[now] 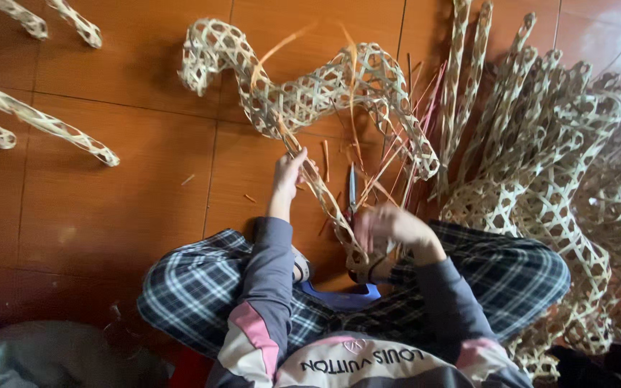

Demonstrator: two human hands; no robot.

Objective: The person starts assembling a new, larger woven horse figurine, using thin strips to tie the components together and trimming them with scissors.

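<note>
Left hand pinches the woven bamboo frame at its leg, steadying it. Right hand, blurred at five o'clock, grip closed around the leg's lower end. Scissors lie between them; finished frames piled at three o'clock on the floor.

I saw a brown tiled floor carrying everything: a heap of woven bamboo frames right of my gripping hands, loose woven strips far left, bamboo slivers scattered just beside the grip.
</note>
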